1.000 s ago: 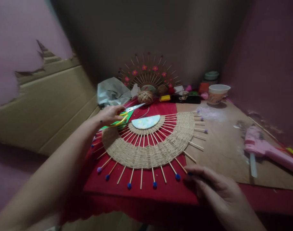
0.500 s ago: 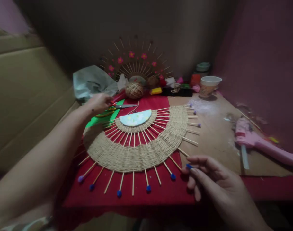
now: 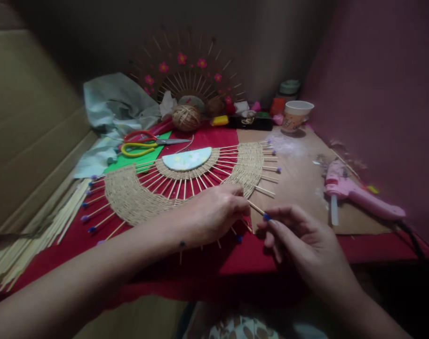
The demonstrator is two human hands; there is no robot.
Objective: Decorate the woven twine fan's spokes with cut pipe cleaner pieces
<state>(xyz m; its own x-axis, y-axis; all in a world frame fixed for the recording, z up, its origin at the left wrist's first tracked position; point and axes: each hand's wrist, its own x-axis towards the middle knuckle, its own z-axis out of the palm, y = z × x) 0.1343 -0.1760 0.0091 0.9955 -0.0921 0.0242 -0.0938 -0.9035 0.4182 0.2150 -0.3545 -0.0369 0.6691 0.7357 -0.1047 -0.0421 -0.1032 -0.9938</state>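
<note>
A half-round woven fan [image 3: 140, 197] of tan cord on thin sticks lies on the red cloth, with a pale blue floral half-disc [image 3: 186, 159] at its centre. Small blue and purple pieces cap several stick tips. My left hand [image 3: 218, 209] reaches across the fan, closed with its fingers around one stick [image 3: 256, 206] at the right lower edge, and hides part of the weave. Between thumb and forefinger my right hand [image 3: 302, 240] pinches a small blue piece [image 3: 266, 217] at that stick's tip. Red-and-yellow-handled scissors [image 3: 140, 144] lie behind the fan.
A pink glue gun [image 3: 359, 195] rests on brown cardboard [image 3: 292, 188] at right. Toward the back stand a twine ball [image 3: 186, 117], a paper cup [image 3: 295, 117] and a second, flowered fan [image 3: 182, 75]. Loose sticks [image 3: 48, 230] lie at left, beside a cardboard wall [image 3: 34, 113].
My left hand has left the scissors and come right and down to the stick near my right hand. The blue piece now meets the stick's tip. The view has shifted somewhat.
</note>
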